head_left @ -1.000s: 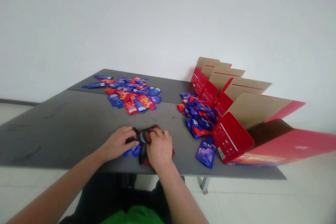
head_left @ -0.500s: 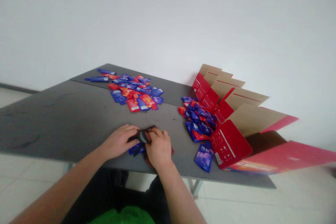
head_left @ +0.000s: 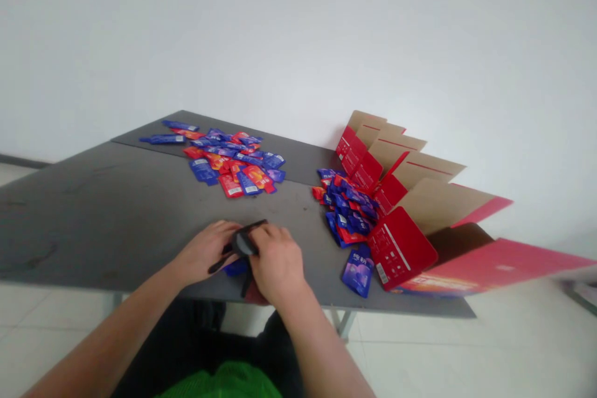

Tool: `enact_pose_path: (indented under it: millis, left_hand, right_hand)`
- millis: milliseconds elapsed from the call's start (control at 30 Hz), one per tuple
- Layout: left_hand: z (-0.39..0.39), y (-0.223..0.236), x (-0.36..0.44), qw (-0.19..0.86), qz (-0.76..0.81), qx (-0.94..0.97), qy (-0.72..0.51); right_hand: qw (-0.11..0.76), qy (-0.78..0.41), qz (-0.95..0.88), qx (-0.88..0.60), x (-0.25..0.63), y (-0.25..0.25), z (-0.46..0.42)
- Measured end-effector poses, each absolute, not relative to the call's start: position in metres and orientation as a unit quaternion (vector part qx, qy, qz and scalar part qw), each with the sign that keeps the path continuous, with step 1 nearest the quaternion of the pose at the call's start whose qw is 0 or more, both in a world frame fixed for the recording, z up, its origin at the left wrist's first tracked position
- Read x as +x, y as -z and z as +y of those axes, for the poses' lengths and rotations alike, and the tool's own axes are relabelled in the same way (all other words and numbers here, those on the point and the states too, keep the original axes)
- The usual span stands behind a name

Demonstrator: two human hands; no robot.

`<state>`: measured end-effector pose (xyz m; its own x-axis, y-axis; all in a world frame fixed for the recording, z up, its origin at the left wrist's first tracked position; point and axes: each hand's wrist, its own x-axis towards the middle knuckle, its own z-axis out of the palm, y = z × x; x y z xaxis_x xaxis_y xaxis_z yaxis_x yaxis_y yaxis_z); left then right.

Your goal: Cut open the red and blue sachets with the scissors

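A black object with a rounded dark-grey middle and several thin arms (head_left: pixel 244 243) is between my two hands, near the table's front edge; its kind cannot be made out. My left hand (head_left: pixel 209 252) is closed on its left side, thumb and fingers bent around the edge. The fingers of my right hand (head_left: pixel 278 259) curl over its right side. Below the black object part of a blue pouch (head_left: pixel 237 268) shows, mostly covered. A dark red piece (head_left: pixel 255 293) peeks out under my right hand; the rest of it is hidden.
Blue and red-orange pouches (head_left: pixel 233 158) lie spread at the back of the grey table (head_left: pixel 116 211). More pouches form a heap (head_left: pixel 347 208) on the right, and a single blue pouch (head_left: pixel 358 271) lies in front of it. Open red cartons (head_left: pixel 410 249) stand in a row along the right side.
Both hands and the black object have shifted slightly left, and the black object has turned a little. The whole view has moved slightly as well. The pouch piles look the same.
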<state>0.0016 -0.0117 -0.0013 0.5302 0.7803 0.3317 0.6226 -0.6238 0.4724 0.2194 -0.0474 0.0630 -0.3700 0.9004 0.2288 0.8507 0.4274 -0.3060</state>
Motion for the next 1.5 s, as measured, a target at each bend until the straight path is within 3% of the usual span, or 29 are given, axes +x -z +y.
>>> enact_pose_path:
  millis: [233,400,533,700,967,1233,1500]
  left_hand:
    - [-0.017,-0.003,-0.001,0.183,0.432,0.849,-0.244]
    - [-0.02,0.0,-0.004,0.182,0.436,0.853,-0.221]
    - [-0.018,0.006,-0.004,0.177,0.443,0.85,-0.224]
    - [-0.02,0.004,-0.003,0.184,0.444,0.839,-0.255]
    - [-0.019,-0.003,-0.004,0.183,0.441,0.854,-0.205]
    - [-0.034,0.005,-0.012,0.146,0.424,0.879,-0.161]
    - [-0.028,-0.035,0.01,0.146,0.429,0.889,-0.062]
  right_hand:
    - [0.181,-0.043,-0.777,-0.601,0.231,-0.016,-0.038]
    - [0.134,-0.002,-0.717,-0.684,0.271,-0.04,-0.024]
    - [0.198,-0.004,-0.749,-0.633,0.242,-0.063,-0.041]
    - [0.178,-0.04,-0.815,-0.55,0.2,-0.042,-0.056]
    - [0.15,-0.01,-0.707,-0.691,0.282,-0.022,-0.036]
    - [0.212,-0.02,-0.682,-0.7,0.282,-0.015,-0.067]
    - [0.229,-0.027,-0.687,-0.689,0.285,-0.015,-0.065]
